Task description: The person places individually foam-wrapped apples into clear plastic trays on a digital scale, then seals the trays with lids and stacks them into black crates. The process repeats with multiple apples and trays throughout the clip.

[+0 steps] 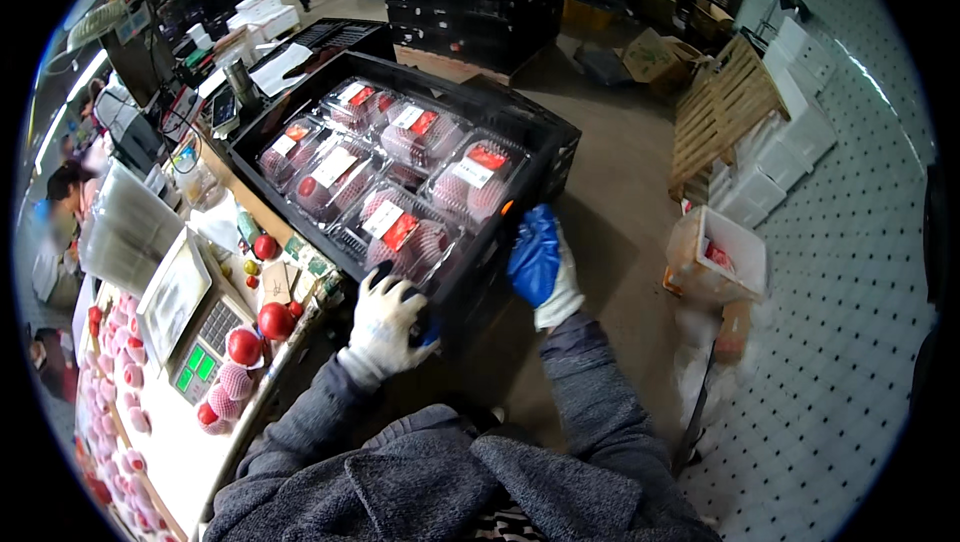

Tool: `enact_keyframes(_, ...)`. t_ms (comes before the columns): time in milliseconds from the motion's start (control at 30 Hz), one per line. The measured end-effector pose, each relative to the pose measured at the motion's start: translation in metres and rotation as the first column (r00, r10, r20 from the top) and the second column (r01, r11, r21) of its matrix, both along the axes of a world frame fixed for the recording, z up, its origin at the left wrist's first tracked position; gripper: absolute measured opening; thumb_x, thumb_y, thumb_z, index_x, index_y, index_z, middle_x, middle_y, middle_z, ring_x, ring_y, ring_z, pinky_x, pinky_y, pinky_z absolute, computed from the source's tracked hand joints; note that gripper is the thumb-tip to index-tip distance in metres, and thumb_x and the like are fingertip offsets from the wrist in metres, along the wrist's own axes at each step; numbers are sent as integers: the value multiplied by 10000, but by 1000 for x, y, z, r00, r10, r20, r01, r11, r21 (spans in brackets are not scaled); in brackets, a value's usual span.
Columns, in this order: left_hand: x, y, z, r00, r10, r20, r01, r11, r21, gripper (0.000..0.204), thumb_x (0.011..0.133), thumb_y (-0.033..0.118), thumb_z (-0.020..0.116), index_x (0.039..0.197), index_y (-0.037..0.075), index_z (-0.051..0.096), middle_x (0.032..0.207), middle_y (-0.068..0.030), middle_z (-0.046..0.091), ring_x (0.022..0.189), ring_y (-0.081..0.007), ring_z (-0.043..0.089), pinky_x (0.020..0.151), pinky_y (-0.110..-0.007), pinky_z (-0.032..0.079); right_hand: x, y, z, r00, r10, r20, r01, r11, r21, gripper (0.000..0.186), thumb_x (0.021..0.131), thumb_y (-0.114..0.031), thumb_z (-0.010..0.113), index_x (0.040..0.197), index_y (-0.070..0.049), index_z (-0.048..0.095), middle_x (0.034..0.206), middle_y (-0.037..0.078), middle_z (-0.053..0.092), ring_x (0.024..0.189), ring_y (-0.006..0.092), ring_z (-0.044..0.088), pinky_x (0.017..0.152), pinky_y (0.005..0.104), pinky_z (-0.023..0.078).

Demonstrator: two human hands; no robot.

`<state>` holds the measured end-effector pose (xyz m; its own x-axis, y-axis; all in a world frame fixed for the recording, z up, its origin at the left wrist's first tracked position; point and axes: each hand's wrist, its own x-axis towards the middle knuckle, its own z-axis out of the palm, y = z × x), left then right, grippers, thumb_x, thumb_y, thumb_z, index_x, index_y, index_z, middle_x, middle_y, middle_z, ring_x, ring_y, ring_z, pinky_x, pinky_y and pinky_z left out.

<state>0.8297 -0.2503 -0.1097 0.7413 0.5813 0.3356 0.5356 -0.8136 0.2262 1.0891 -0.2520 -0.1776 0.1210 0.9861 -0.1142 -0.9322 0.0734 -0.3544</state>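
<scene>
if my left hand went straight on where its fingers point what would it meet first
Most likely the near rim of the black crate, just ahead of the left hand, with a clear fruit pack beyond; depth is unclear.

The black crate (537, 164) carries clear fruit packs (472, 177), the white table (180, 442) beside it a scale (195, 312) and red fruits (276, 321).

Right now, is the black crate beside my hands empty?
No, several clear plastic packs sit inside the black crate.
</scene>
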Motion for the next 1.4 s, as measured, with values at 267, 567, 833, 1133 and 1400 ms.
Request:
enact_keyframes(267, 35, -10, -8, 955, 238, 175, -274, 934, 229, 275, 507, 246, 763, 543, 117, 523, 625, -45, 518, 679, -255, 557, 834, -434, 445, -1, 35, -29, 879, 313, 359, -350, 936, 44, 350, 980, -223, 458, 1193, 37, 555, 1123, 129, 627, 1005, 189, 615, 917, 292, 484)
enact_keyframes(567, 59, 8, 25, 921, 332, 204, -360, 925, 120, 234, 490, 211, 743, 566, 83, 563, 658, -62, 568, 693, -273, 565, 778, -421, 450, 39, 75, -48, 614, 747, -254, -698, 664, 267, 425, 969, -202, 446, 1323, 32, 427, 1277, 173, 528, 1163, 268, 533, 971, 371, 453)
enact_keyframes(833, 247, 32, 108, 894, 329, 304, -379, 917, 122, 297, 533, 329, 785, 635, 92, 637, 666, -63, 595, 655, -259, 599, 665, -387, 461, 199, 136, 77, 877, 421, 231, -454, 884, 115, 457, 941, -355, 529, 1228, 0, 544, 1128, 170, 624, 1039, 258, 606, 947, 396, 469)
enact_keyframes(1133, 230, 140, 65, 323, 946, -39, -921, 324, 216, 846, 599, 321, 825, 1273, -25, 448, 1258, -271, 488, 1170, -431, 455, 980, -502, 391, 457, 244, 64, 464, 157, 872, -239, 970, -48, 285, 922, -246, 538, 1092, -35, 622, 804, 23, 619, 635, 88, 551, 568, 222, 447)
enact_keyframes(1400, 196, 122, -34, 175, 966, 190, -429, 248, -869, 136, 791, 11, 651, 873, 79, 567, 718, 32, 540, 621, -90, 505, 560, -249, 445, 547, 299, 53, 248, 203, 947, -478, 876, -63, 207, 927, -194, 524, 981, -26, 631, 714, 11, 600, 560, 47, 514, 491, 186, 394)
